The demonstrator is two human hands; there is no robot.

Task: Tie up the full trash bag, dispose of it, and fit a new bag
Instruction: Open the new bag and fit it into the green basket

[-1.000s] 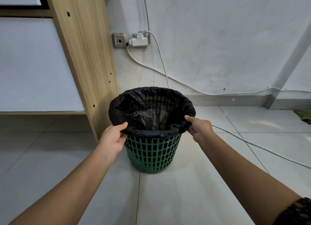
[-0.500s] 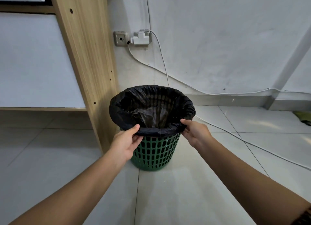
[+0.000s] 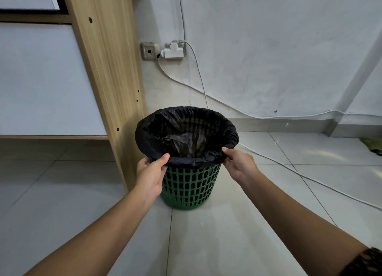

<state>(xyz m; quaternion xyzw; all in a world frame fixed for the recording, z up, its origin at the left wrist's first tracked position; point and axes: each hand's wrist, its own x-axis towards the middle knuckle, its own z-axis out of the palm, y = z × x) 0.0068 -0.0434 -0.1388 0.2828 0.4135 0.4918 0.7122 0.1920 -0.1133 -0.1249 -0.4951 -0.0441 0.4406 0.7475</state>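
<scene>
A green lattice trash basket point(image 3: 189, 188) stands on the tiled floor. A black trash bag point(image 3: 186, 129) lines it, its edge folded over the rim all round. My left hand point(image 3: 152, 173) pinches the folded bag edge at the near left of the rim, thumb on top. My right hand point(image 3: 239, 164) grips the bag edge at the near right of the rim. The bag's inside looks dark and crumpled, and I cannot make out its contents.
A wooden upright panel point(image 3: 107, 69) stands right beside the basket on its left. On the wall behind sit a socket point(image 3: 149, 51) and a white adapter point(image 3: 173, 50). A white cable point(image 3: 299, 173) runs down the wall and across the floor to the right.
Both hands have slid along the bag's rim toward the near side and closer together. The view has shifted slightly; the basket stays in place.
</scene>
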